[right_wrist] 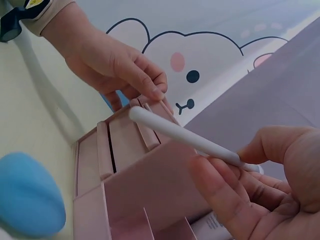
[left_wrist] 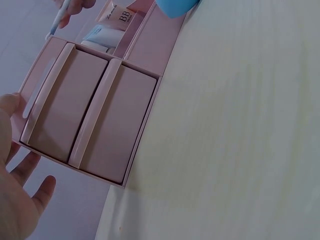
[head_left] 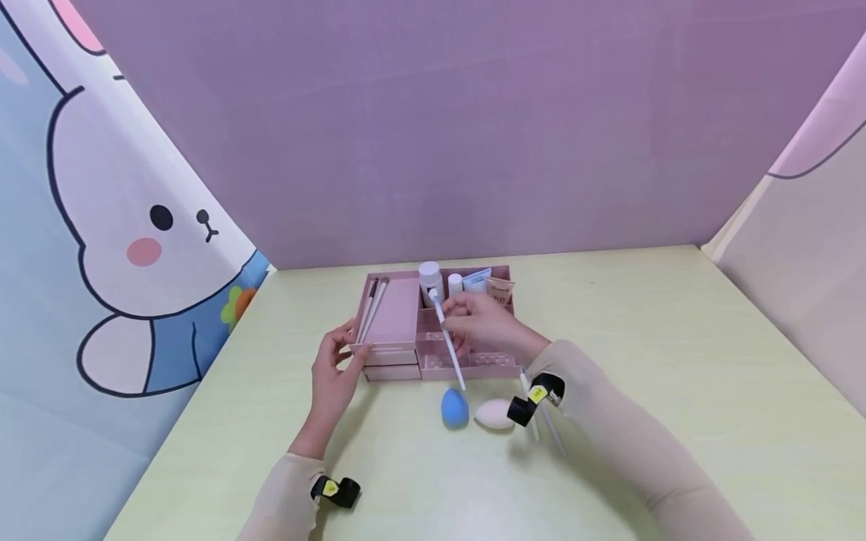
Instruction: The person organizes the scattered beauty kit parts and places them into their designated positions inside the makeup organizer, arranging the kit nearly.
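Observation:
A pink makeup organizer with two drawers stands on the table. My left hand grips its left front corner, thumb on the upper edge and fingers along the side. Over the open compartments, my right hand pinches a white-handled makeup brush between thumb and fingers. The brush slants, its handle end pointing toward the front. Two brushes lie in the shallow top tray. A white bottle, a small white-capped container, a light blue tube and a BB tube stand in the back compartments.
In front of the organizer lie a blue makeup sponge and a pale pink one. Two more thin, light sticks lie right of them, partly hidden by my right wrist camera. A purple cloth wall rises behind the table.

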The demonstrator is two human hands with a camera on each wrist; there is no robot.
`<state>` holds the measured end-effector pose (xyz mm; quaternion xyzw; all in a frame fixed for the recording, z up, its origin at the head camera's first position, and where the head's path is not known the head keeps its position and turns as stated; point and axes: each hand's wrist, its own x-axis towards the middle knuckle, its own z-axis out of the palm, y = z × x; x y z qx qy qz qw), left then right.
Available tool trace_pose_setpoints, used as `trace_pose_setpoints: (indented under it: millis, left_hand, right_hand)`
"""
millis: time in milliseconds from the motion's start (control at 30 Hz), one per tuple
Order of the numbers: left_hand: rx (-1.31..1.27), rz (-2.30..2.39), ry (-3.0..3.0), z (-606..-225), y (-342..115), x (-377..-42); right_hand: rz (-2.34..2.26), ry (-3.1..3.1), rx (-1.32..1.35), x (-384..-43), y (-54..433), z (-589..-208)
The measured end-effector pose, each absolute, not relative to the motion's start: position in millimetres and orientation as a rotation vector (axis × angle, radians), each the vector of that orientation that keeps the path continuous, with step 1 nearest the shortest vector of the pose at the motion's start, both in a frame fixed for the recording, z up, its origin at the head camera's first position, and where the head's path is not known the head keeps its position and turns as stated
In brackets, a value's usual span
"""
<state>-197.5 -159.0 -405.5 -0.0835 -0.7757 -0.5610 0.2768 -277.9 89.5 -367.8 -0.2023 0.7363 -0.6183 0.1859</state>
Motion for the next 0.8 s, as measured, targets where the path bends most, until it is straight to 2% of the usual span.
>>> trace_pose_setpoints:
  millis: [800]
  left_hand:
    - [-0.227, -1.489, -2.079, -407, -159, -198]
  right_hand:
    - [-2.043, 1.829, -0.367, -297, 28, -352]
